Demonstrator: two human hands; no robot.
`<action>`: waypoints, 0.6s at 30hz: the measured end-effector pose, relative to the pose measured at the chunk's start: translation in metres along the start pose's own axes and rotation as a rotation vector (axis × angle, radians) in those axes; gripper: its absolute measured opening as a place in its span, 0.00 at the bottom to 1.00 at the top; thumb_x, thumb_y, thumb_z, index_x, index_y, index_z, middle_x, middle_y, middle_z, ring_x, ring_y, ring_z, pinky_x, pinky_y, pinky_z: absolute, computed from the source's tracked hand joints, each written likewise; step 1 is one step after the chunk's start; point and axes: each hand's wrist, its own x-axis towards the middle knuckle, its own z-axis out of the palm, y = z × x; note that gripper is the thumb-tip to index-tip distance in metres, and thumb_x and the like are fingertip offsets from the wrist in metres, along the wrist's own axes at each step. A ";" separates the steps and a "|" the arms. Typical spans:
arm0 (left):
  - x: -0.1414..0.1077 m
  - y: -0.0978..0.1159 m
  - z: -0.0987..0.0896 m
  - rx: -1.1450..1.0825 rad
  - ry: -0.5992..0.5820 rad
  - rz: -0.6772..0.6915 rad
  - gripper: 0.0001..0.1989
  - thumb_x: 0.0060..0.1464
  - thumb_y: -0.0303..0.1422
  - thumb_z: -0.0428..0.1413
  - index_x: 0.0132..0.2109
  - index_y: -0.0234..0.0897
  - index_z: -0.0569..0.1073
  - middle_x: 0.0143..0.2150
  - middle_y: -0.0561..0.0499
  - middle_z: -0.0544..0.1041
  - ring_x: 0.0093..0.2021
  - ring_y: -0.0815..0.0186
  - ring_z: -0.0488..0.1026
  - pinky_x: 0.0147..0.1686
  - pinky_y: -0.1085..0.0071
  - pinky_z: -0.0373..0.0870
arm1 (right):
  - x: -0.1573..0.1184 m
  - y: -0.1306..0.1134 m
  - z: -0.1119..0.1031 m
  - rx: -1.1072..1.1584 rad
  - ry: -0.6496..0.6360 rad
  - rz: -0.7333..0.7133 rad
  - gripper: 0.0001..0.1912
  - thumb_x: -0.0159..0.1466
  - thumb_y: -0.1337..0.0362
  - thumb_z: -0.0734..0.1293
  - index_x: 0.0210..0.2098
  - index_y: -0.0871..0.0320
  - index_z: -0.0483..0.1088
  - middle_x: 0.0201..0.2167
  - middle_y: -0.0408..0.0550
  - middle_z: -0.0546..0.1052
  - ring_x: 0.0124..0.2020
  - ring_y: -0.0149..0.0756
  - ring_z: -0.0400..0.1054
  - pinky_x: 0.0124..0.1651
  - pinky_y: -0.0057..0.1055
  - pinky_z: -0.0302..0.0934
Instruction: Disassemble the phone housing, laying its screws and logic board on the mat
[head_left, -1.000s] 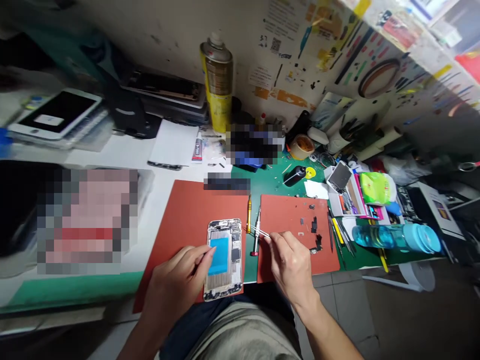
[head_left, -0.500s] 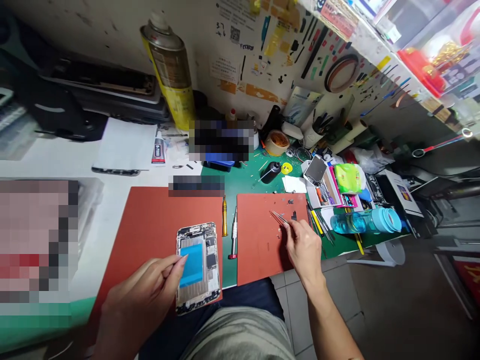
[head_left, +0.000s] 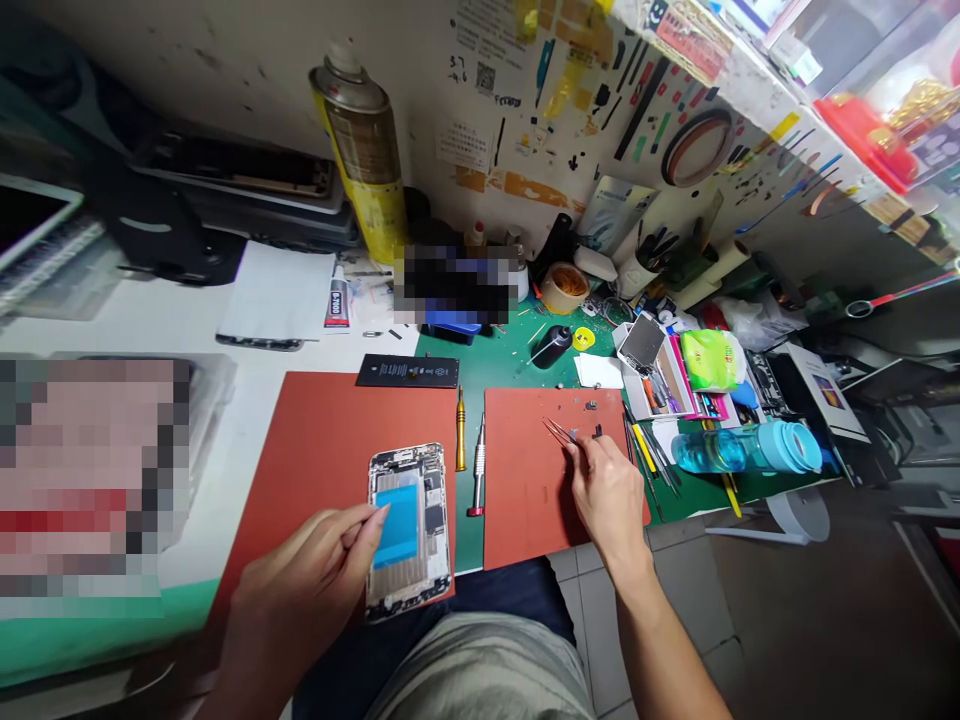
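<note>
An opened smartphone (head_left: pixel 427 575) is gripped at its left edge by my left hand (head_left: pixel 311 565). The thumb lies over a blue film (head_left: pixel 397 525) inside the phone's frame, and the fingers curl at its side. My right hand (head_left: pixel 607 490) is closed on a pair of tweezers (head_left: pixel 561 433), their slim tips apart above the right red-brown mat (head_left: pixel 517 500). Tiny dark parts (head_left: pixel 591 405) lie on that mat near the tips. A gold screwdriver (head_left: pixel 460 430) and a silver one with a red end (head_left: pixel 478 465) lie between the phone and the right mat.
A phone battery (head_left: pixel 407 371) lies across the left mat's (head_left: pixel 315 430) back edge. Behind stand a spray can (head_left: pixel 360 150), a black bottle (head_left: pixel 553 346) and a tape roll (head_left: pixel 564 288). To the right are loose tools (head_left: pixel 649 455), a parts box (head_left: pixel 660 380) and a blue water bottle (head_left: pixel 750 447).
The whole view has shifted slightly, moving the scene a little to the right. Both hands keep their holds, and the tweezers stay above the right mat.
</note>
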 end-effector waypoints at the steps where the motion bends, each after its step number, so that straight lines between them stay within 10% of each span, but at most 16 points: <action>1: 0.000 0.001 -0.001 0.001 -0.007 0.008 0.12 0.75 0.38 0.51 0.42 0.41 0.75 0.33 0.52 0.83 0.32 0.64 0.83 0.25 0.69 0.66 | -0.001 0.000 -0.003 0.011 0.002 0.004 0.19 0.80 0.61 0.59 0.47 0.60 0.81 0.33 0.51 0.78 0.28 0.37 0.71 0.30 0.34 0.52; 6: 0.002 0.006 -0.005 -0.051 0.011 -0.001 0.08 0.73 0.33 0.56 0.42 0.40 0.76 0.32 0.54 0.82 0.30 0.66 0.82 0.28 0.71 0.68 | -0.013 -0.003 -0.025 0.363 0.012 0.103 0.16 0.79 0.56 0.60 0.46 0.58 0.77 0.37 0.51 0.81 0.35 0.40 0.76 0.38 0.32 0.62; 14: -0.009 0.014 -0.009 -0.111 0.008 -0.084 0.01 0.71 0.29 0.59 0.46 0.40 0.76 0.35 0.53 0.83 0.32 0.67 0.81 0.37 0.72 0.73 | -0.070 -0.074 -0.020 1.110 -0.529 0.328 0.20 0.72 0.45 0.69 0.36 0.56 0.74 0.27 0.41 0.72 0.27 0.32 0.63 0.30 0.27 0.57; 18: -0.023 0.028 -0.014 -0.082 0.018 -0.131 0.04 0.71 0.27 0.59 0.50 0.39 0.75 0.39 0.50 0.84 0.37 0.64 0.83 0.41 0.70 0.75 | -0.085 -0.098 -0.009 1.167 -0.557 0.350 0.19 0.72 0.47 0.68 0.42 0.57 0.80 0.31 0.45 0.78 0.31 0.35 0.68 0.36 0.28 0.62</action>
